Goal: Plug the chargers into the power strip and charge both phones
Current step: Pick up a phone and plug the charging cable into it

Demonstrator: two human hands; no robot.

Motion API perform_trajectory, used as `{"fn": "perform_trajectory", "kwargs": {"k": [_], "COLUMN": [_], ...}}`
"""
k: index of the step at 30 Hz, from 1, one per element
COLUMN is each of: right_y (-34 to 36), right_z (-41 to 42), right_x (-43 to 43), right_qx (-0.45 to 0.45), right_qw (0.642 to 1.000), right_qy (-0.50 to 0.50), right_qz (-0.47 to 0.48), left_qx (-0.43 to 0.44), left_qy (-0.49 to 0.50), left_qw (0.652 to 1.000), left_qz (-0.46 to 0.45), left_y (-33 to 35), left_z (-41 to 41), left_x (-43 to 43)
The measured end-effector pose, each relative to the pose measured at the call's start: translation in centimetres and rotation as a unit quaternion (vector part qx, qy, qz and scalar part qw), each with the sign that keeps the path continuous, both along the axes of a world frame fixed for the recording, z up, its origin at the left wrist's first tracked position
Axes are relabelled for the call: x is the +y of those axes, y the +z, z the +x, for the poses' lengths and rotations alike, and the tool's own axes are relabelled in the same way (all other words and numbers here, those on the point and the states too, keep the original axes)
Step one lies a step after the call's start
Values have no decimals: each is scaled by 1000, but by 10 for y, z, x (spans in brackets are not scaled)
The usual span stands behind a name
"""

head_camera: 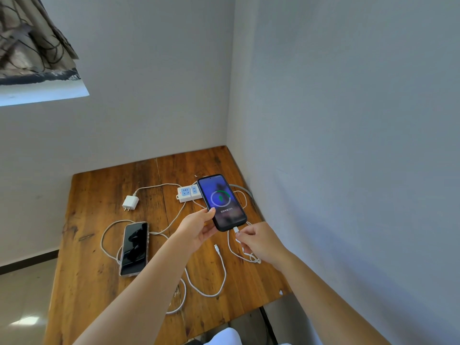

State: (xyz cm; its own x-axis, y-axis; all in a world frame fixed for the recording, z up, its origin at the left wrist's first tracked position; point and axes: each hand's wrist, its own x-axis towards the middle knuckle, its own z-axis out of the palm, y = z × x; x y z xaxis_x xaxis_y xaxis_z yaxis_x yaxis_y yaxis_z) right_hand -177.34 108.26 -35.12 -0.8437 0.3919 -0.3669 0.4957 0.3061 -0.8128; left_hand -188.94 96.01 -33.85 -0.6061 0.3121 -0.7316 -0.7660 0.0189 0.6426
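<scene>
My left hand (196, 226) holds a black-cased phone (221, 201) above the table, tilted, its screen lit with a green charging ring. My right hand (258, 241) pinches the white cable plug (236, 230) that sits in the phone's bottom port. Behind the phone lies the white power strip (186, 192), its right end hidden by the phone. A second phone (134, 247) lies flat with a dark screen at the left. A white charger brick (130, 202) lies unplugged, prongs bare, left of the strip. A loose cable end (217, 248) rests between my hands.
The wooden table (99, 245) stands in a corner, with walls close behind it and on the right. White cables (206, 292) loop over its middle and front. A window with a curtain (32, 41) is at upper left. Tiled floor lies to the left.
</scene>
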Motion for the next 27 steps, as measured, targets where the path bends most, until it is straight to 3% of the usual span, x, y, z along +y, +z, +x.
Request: {"fn": "perform_trajectory", "kwargs": {"k": [27], "right_y": [-4], "right_z": [2], "right_x": [6], "right_qx": [-17], "right_qw": [1000], "right_qy": [-2], "right_qz": [-12], "left_qx": [2], "left_qy": [-6], "left_qw": [1000], "left_qz": [1], "left_y": [-3], "left_z": [2], "left_x": [5]}}
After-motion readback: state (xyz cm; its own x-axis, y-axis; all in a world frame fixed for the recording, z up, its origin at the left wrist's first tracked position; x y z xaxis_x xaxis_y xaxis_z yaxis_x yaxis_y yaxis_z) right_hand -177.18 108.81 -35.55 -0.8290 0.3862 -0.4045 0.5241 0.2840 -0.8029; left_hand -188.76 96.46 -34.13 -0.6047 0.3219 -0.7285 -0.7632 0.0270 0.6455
